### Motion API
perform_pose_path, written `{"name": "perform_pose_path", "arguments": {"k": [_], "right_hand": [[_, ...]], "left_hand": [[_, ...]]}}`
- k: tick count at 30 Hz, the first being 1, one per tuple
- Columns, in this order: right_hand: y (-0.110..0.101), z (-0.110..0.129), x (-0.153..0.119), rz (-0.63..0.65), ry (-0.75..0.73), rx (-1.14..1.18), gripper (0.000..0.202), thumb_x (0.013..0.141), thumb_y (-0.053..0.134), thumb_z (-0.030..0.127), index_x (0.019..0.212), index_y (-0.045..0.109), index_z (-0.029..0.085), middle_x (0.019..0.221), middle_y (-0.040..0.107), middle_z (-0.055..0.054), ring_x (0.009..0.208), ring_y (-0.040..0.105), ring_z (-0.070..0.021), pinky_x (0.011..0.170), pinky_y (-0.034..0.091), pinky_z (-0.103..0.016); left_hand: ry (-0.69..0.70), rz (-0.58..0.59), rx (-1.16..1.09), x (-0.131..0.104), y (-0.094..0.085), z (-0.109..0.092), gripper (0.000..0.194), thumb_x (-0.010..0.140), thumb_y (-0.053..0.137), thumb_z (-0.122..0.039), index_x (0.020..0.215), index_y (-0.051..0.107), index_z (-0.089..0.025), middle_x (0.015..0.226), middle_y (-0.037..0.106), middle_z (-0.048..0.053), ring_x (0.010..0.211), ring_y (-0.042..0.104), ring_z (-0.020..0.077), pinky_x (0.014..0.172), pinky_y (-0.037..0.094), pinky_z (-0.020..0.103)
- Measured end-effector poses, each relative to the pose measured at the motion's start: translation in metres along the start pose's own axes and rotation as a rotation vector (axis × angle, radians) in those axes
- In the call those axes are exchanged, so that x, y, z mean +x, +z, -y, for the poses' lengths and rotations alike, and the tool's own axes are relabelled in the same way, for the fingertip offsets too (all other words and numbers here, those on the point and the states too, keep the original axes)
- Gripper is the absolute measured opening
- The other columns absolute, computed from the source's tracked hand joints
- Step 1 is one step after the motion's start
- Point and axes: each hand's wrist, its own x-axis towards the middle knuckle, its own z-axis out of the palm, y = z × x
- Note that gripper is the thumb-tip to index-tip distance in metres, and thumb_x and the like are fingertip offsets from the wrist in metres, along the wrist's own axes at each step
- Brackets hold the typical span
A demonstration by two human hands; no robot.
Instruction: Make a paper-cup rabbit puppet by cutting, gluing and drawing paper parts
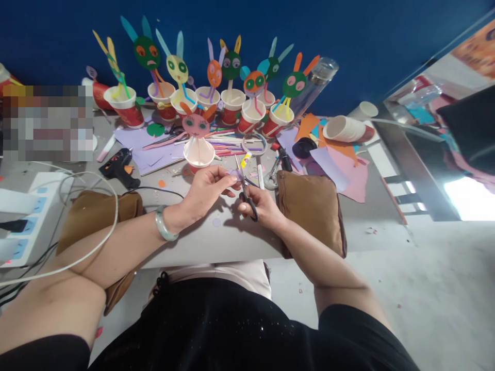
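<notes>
My left hand [211, 189], with a jade-like bangle [166, 224] on its wrist, pinches a small piece of purple paper [234, 175]. My right hand [263, 206] has its fingers in the black handles of a pair of scissors [247, 198]. The scissor blades point away from me and stand beside the purple paper; whether they touch it I cannot tell. A small purple paper disc [216, 222] lies on the table below my hands. Just beyond my left hand stands a paper cup [199, 154] with a pink rabbit-faced figure [196, 125] rising from it.
Several red-and-white cups [129, 111] with paper animal figures line the blue wall. A glue gun [121, 169] lies at left, near a power strip [34, 206] with trailing cables. Brown cushions [311, 211] flank my arms. Coloured paper [353, 175] and stacked cups [344, 129] lie at right.
</notes>
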Motion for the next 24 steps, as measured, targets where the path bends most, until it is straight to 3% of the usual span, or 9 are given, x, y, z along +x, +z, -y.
{"name": "perform_pose_path", "arguments": {"k": [24], "right_hand": [[-0.0003,0.0018,-0.0008,0.004,-0.004,-0.004,0.068,0.059,0.084,0.079,0.072,0.047,0.023,0.05,0.057,0.005,0.046,0.046,-0.01,0.045,0.032,-0.023]], "left_hand": [[0.032,0.025,0.015,0.0002,-0.0021,0.0015,0.026,0.076,0.081,-0.032,0.071,0.06,-0.017,0.073,0.072,0.001,0.073,0.071,0.013,0.063,0.058,0.023]]}}
